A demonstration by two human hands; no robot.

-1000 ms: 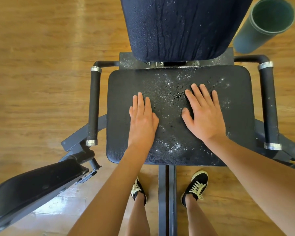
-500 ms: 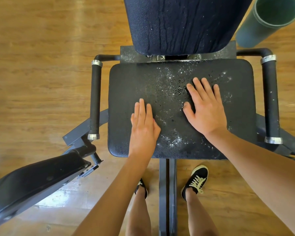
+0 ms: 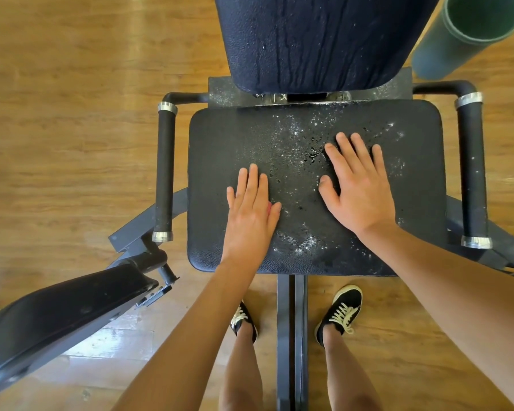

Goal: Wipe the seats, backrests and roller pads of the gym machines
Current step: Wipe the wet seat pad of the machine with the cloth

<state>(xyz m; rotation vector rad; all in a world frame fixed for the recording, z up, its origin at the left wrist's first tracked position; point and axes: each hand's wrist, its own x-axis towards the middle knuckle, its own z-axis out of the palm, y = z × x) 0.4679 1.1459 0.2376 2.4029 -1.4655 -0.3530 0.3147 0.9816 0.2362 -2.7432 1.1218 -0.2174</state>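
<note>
Since a second ago the left hand (image 3: 250,221) has slid a little toward the front edge of the seat pad (image 3: 220,143), while the right hand (image 3: 361,194) has kept its place farther back. Both lie flat on the black seat, palms down: the left with straight fingers pressed together, the right with fingers slightly spread, neither gripping anything. White specks of spray (image 3: 306,241) dot the seat between and around the hands. Behind the seat rises the dark backrest (image 3: 324,40), streaked with wet runs. A foam-covered handle (image 3: 165,170) flanks the seat on the person's left and another (image 3: 472,173) on the right, each capped with metal rings. Beyond the seat's right rear corner stands a green tube (image 3: 469,34). Off its left front corner a black padded arm (image 3: 57,318) juts out. A grey frame beam (image 3: 291,336) runs forward from under the seat, between the person's black lace-up shoes (image 3: 343,310) on the wooden floor (image 3: 72,114).
</note>
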